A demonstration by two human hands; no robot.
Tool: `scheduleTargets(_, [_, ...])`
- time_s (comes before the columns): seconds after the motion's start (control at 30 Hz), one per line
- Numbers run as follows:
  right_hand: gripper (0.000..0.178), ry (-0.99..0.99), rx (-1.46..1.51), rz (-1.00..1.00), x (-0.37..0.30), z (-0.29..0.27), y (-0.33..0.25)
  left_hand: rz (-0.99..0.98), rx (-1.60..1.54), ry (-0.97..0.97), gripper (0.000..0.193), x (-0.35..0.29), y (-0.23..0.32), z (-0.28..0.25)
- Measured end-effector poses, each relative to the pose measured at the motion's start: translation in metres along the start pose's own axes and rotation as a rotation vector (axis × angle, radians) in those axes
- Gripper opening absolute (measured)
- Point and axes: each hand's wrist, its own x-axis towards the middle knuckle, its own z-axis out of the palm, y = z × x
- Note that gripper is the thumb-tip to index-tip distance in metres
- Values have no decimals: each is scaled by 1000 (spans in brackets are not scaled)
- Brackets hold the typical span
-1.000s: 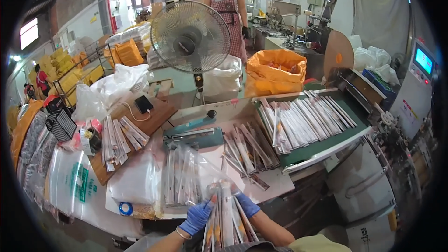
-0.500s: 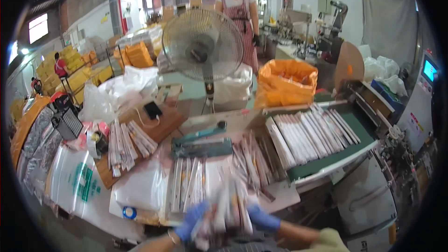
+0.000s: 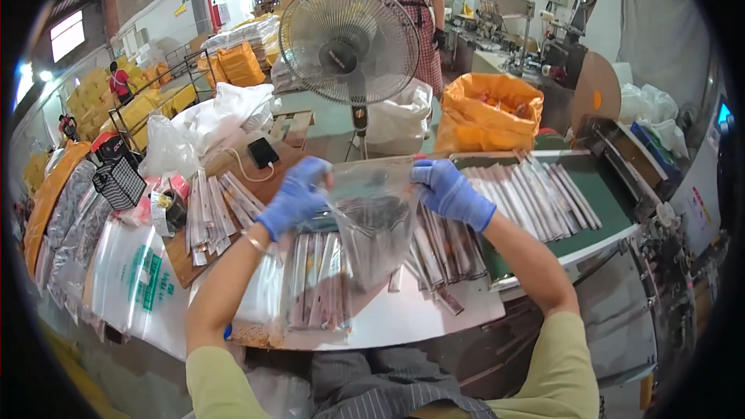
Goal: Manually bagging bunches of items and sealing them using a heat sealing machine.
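Note:
Between my raised, blue-gloved hands hangs a clear plastic bag [image 3: 378, 244], thin and see-through. My left hand [image 3: 297, 195] is closed on its upper left edge and a little blurred. At the upper right edge, my right hand [image 3: 452, 192] pinches it with curled fingers. Behind and below the bag, a row of slim printed packets [image 3: 317, 283] lies on the white table [image 3: 403, 326]. More slim packets [image 3: 446, 252] are piled below my right hand. A teal tool or tray behind the bag is mostly hidden.
A green conveyor belt [image 3: 597, 178] at the right carries a row of slim packets [image 3: 535, 198]. A fan [image 3: 349, 46] stands ahead, beside an orange sack [image 3: 489, 116]. On a brown board lie a phone [image 3: 263, 154] and packets [image 3: 208, 217]. Across the table stands a person [image 3: 411, 8].
My hands have risen from close to my body, where they were around a bundle of packets. They now hold a clear bag spread between them; the bundle has left my hands.

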Motion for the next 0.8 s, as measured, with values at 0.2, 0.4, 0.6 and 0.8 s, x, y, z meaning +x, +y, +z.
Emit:
scheduleTargets(0.2, [4,34,-115,21,-15,2,13,222,267,-216,9,-11,-8,-5])
scheduleTargets(0.4, [8,101,-181,-39,-23,11,-27,544,201,18,54,-27,49,33])
scheduleTargets(0.6, [14,26,-150,228,-48,-13,-22,542,304,169,29,-30,7,35])
scheduleTargets(0.8, [17,132,-578,1,-37,47,-57,384,-246,49,27,-49,48,58])
